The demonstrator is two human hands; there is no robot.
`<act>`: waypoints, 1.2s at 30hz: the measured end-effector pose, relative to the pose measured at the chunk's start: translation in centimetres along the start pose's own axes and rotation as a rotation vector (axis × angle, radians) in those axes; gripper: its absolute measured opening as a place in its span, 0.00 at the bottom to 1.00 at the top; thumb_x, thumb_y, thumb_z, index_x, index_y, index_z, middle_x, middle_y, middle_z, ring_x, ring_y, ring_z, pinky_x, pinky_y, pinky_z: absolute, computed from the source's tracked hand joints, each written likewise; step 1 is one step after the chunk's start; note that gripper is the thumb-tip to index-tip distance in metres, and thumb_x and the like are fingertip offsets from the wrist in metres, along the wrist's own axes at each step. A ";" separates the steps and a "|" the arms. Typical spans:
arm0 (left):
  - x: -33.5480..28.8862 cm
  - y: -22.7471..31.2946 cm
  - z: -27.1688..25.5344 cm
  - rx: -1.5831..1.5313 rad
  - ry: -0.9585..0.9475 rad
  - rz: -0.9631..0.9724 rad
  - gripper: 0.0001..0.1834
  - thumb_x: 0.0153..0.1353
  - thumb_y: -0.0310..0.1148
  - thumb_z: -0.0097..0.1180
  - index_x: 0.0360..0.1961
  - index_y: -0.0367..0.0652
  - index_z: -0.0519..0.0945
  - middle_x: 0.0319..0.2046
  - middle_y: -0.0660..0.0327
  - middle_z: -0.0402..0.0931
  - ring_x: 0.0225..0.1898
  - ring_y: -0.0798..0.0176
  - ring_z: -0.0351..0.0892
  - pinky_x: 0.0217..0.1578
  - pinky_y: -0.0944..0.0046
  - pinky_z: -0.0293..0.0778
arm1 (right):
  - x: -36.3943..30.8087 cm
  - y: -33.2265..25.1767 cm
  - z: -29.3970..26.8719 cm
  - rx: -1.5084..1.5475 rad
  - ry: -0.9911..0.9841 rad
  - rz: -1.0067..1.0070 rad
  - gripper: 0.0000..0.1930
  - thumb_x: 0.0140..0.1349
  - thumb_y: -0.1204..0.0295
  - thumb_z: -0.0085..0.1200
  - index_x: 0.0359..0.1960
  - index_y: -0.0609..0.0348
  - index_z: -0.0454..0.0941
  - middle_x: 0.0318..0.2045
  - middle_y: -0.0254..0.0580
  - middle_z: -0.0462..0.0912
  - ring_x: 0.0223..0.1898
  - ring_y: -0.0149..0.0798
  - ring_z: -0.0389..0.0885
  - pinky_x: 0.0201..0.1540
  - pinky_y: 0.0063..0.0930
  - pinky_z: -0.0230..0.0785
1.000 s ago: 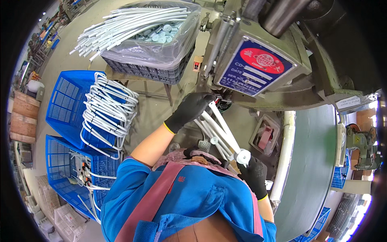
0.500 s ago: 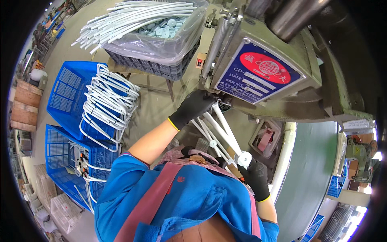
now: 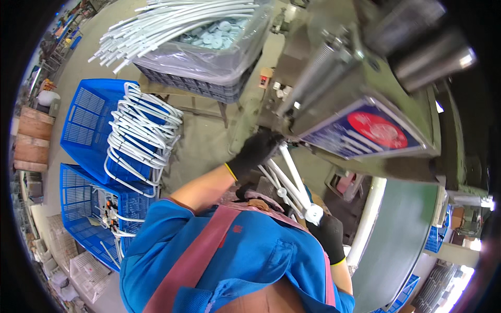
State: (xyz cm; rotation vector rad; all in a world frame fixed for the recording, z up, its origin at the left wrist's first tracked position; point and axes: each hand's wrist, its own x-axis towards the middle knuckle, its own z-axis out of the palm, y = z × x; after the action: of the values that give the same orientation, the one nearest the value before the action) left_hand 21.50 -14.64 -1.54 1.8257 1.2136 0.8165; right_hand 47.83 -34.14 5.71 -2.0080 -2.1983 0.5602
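My right hand (image 3: 329,232), in a black glove, is closed on the near end of white metal tubes (image 3: 296,182), by a round white disc (image 3: 313,214). From there the tubes slant up and away to the machine. My left hand (image 3: 259,149), also gloved in black, is curled beneath the edge of the machine head (image 3: 365,128), next to the tubes' far end. Its fingertips are partly hidden there, and what they pinch cannot be made out. A smaller white disc (image 3: 282,192) shows along the lower tubes.
Far left, a plastic-lined grey crate (image 3: 209,83) holds long white tubes and round discs. Blue baskets (image 3: 86,115) with bent white tubes stand at left. A green-topped table (image 3: 399,235) is at right, with a bin (image 3: 347,183) beside the machine.
The machine head appears farther right and is blurred now. My left hand sits slightly lower and farther right; my right hand has shifted a little left and down, still gripping the tubes.
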 end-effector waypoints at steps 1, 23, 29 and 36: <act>-0.5 0.0 0.1 0.068 0.020 0.035 0.16 0.67 0.43 0.46 0.42 0.44 0.81 0.28 0.52 0.80 0.31 0.48 0.80 0.34 0.52 0.74 | 0.2 0.0 0.5 0.068 0.069 0.008 0.16 0.47 0.60 0.65 0.36 0.54 0.82 0.23 0.48 0.82 0.25 0.50 0.82 0.27 0.39 0.73; 11.7 -10.2 -35.3 1.576 0.351 -0.333 0.11 0.60 0.36 0.50 0.43 0.53 0.78 0.41 0.61 0.76 0.46 0.56 0.76 0.50 0.46 0.63 | -0.1 -2.5 3.3 -0.036 0.334 0.307 0.13 0.42 0.66 0.67 0.31 0.53 0.83 0.25 0.45 0.82 0.28 0.49 0.83 0.31 0.39 0.74; 10.0 -8.6 -37.7 1.474 0.514 -0.188 0.09 0.58 0.34 0.50 0.37 0.51 0.80 0.37 0.58 0.79 0.42 0.55 0.80 0.38 0.51 0.75 | 0.0 -2.4 3.2 -0.049 0.376 0.235 0.13 0.41 0.65 0.67 0.30 0.53 0.82 0.24 0.45 0.82 0.28 0.49 0.82 0.30 0.40 0.74; -5.7 -3.9 -43.2 1.216 0.505 0.254 0.12 0.50 0.29 0.56 0.38 0.45 0.82 0.34 0.52 0.81 0.36 0.47 0.81 0.38 0.53 0.76 | 0.1 -0.8 2.3 -0.040 0.330 0.115 0.15 0.44 0.65 0.66 0.35 0.53 0.81 0.28 0.45 0.82 0.31 0.49 0.82 0.33 0.39 0.74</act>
State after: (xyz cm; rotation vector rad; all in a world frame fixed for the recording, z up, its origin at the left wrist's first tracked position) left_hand -18.17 -8.10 15.66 2.8734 2.1149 0.7406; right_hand 46.31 -34.52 3.82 -2.0805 -1.9250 0.1775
